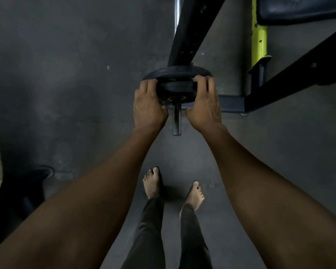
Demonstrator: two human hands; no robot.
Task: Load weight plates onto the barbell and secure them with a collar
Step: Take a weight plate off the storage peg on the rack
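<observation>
Both hands' grip [150, 105] [203, 105] clamps the plate [175, 78] on the barbell sleeve [176, 121], black rack upright [190, 32] just behind.

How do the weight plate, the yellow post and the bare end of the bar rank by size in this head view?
1. Weight plate, widest.
2. Yellow post, though partly cut off and farther away.
3. Bare bar end, smallest.

You stand on a dim, dark grey concrete floor [66, 65]; a black steel rack frame [291, 78] with a yellow-green post [258, 43] rises ahead.
</observation>
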